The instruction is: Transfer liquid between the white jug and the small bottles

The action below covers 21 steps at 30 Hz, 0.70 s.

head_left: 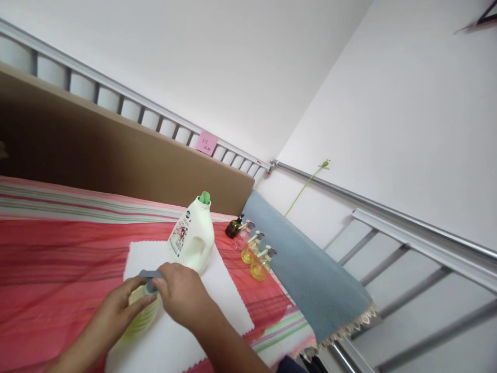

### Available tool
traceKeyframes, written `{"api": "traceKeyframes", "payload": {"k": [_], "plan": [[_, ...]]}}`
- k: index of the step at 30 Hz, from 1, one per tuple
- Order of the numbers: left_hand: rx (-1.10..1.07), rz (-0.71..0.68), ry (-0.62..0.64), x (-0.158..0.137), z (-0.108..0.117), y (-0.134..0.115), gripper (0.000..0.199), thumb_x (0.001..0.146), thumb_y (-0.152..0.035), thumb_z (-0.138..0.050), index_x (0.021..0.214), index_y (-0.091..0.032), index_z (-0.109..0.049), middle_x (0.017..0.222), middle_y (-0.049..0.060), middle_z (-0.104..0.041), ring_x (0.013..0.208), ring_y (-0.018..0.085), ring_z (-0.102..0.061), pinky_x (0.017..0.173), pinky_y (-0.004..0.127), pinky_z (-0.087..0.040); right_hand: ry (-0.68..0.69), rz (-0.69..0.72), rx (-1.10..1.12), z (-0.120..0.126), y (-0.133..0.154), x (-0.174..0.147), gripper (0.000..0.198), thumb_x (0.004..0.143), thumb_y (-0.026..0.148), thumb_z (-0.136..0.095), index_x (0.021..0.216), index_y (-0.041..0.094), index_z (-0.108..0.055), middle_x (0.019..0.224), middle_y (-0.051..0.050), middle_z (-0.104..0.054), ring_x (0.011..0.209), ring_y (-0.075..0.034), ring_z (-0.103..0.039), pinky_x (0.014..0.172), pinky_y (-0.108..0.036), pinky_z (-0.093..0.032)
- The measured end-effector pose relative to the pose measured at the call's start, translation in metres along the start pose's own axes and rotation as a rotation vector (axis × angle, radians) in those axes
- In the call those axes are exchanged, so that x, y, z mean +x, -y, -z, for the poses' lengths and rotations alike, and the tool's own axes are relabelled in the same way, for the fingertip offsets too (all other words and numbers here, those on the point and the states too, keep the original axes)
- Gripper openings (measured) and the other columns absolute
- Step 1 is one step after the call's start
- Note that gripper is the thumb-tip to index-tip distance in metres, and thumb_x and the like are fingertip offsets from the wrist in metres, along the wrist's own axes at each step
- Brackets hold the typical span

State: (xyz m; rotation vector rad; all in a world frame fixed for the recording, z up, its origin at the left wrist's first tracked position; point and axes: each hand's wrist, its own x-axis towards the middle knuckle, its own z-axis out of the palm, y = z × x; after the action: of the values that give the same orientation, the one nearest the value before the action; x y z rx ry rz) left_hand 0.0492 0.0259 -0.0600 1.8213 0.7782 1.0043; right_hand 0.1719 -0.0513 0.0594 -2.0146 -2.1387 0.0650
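A clear round bottle with yellow tint stands on a white cloth with zigzag edges. My left hand is closed around its neck, just below the grey collar. With fingers closed, my right hand grips the grey pump head on top of this bottle. Right behind my right hand stands a white detergent jug, its cap off and a green spout showing at the mouth. Part of the bottle is hidden by my fingers.
To the right stand several pump bottles: a dark one, a pink one, and yellow ones. A brown board lines the back. A metal rail and blue cloth are at the right.
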Motion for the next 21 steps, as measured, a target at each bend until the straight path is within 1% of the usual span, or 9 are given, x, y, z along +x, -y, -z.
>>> {"api": "traceKeyframes", "payload": {"k": [2,4,6,8,10,12,15,18,21], "plan": [[0.022,0.008,-0.018,0.000,0.001,-0.002,0.040,0.065,-0.050,-0.065,0.095,-0.023,-0.064,0.100,0.005,-0.071,0.095,0.029,-0.064,0.086,0.040,-0.050,0.000,0.005,0.005,0.000,0.000,-0.001,0.023,0.091,0.032,-0.036,0.092,0.021,-0.056,0.089,-0.003,-0.065,0.082,-0.019,-0.060,0.066,-0.028,-0.042],[-0.014,-0.006,-0.020,-0.001,0.000,-0.004,0.041,0.069,-0.049,-0.063,0.101,-0.024,-0.062,0.107,0.006,-0.068,0.101,0.029,-0.061,0.089,0.041,-0.048,-0.003,0.008,0.013,-0.001,0.000,-0.002,0.024,0.092,0.032,-0.035,0.094,0.021,-0.056,0.090,-0.003,-0.065,0.083,-0.019,-0.060,0.067,-0.028,-0.042],[-0.077,-0.028,0.019,-0.002,0.000,-0.005,0.039,0.074,-0.047,-0.058,0.105,-0.025,-0.061,0.111,0.005,-0.067,0.107,0.028,-0.059,0.093,0.041,-0.046,-0.004,0.011,0.013,-0.001,0.001,-0.003,0.024,0.092,0.033,-0.035,0.095,0.021,-0.056,0.091,-0.003,-0.065,0.084,-0.019,-0.060,0.067,-0.028,-0.042],[-0.099,-0.037,0.045,-0.003,-0.001,-0.005,0.034,0.075,-0.044,-0.056,0.103,-0.024,-0.062,0.109,0.005,-0.068,0.105,0.028,-0.060,0.092,0.040,-0.046,-0.006,0.012,0.007,-0.002,0.001,-0.004,0.023,0.091,0.034,-0.036,0.094,0.021,-0.055,0.091,-0.004,-0.064,0.084,-0.019,-0.060,0.067,-0.028,-0.042],[-0.066,-0.045,0.029,-0.003,-0.001,-0.007,0.032,0.073,-0.041,-0.060,0.099,-0.023,-0.063,0.105,0.005,-0.069,0.100,0.027,-0.061,0.090,0.038,-0.047,-0.004,0.012,0.012,-0.002,0.001,-0.005,0.022,0.091,0.033,-0.037,0.093,0.021,-0.055,0.090,-0.003,-0.064,0.083,-0.019,-0.060,0.067,-0.027,-0.041],[-0.040,-0.053,0.000,-0.004,-0.001,-0.009,0.033,0.072,-0.041,-0.063,0.100,-0.022,-0.062,0.105,0.005,-0.068,0.098,0.026,-0.062,0.088,0.037,-0.048,-0.008,0.020,0.029,-0.003,0.001,-0.006,0.022,0.092,0.032,-0.036,0.095,0.021,-0.056,0.091,-0.003,-0.064,0.084,-0.019,-0.060,0.068,-0.027,-0.041],[-0.072,-0.055,0.021,-0.005,-0.002,-0.012,0.034,0.076,-0.042,-0.057,0.104,-0.023,-0.061,0.110,0.006,-0.066,0.102,0.026,-0.060,0.090,0.038,-0.047,-0.022,0.035,0.041,-0.003,0.000,-0.006,0.023,0.092,0.031,-0.035,0.097,0.021,-0.055,0.092,-0.003,-0.064,0.084,-0.018,-0.059,0.068,-0.027,-0.040],[-0.071,-0.028,0.052,-0.005,-0.003,-0.013,0.031,0.076,-0.040,-0.056,0.100,-0.021,-0.062,0.107,0.007,-0.067,0.103,0.027,-0.059,0.092,0.041,-0.045,-0.024,0.025,0.034,-0.003,0.001,-0.006,0.022,0.092,0.032,-0.036,0.093,0.021,-0.055,0.088,-0.003,-0.063,0.081,-0.018,-0.058,0.066,-0.027,-0.039],[-0.018,-0.011,-0.005,-0.007,-0.002,-0.016,0.031,0.072,-0.038,-0.062,0.098,-0.021,-0.062,0.104,0.008,-0.068,0.101,0.028,-0.058,0.093,0.043,-0.042,-0.015,0.017,0.060,-0.004,0.001,-0.006,0.021,0.091,0.031,-0.037,0.091,0.021,-0.055,0.088,-0.002,-0.063,0.080,-0.017,-0.058,0.066,-0.026,-0.038]]}}
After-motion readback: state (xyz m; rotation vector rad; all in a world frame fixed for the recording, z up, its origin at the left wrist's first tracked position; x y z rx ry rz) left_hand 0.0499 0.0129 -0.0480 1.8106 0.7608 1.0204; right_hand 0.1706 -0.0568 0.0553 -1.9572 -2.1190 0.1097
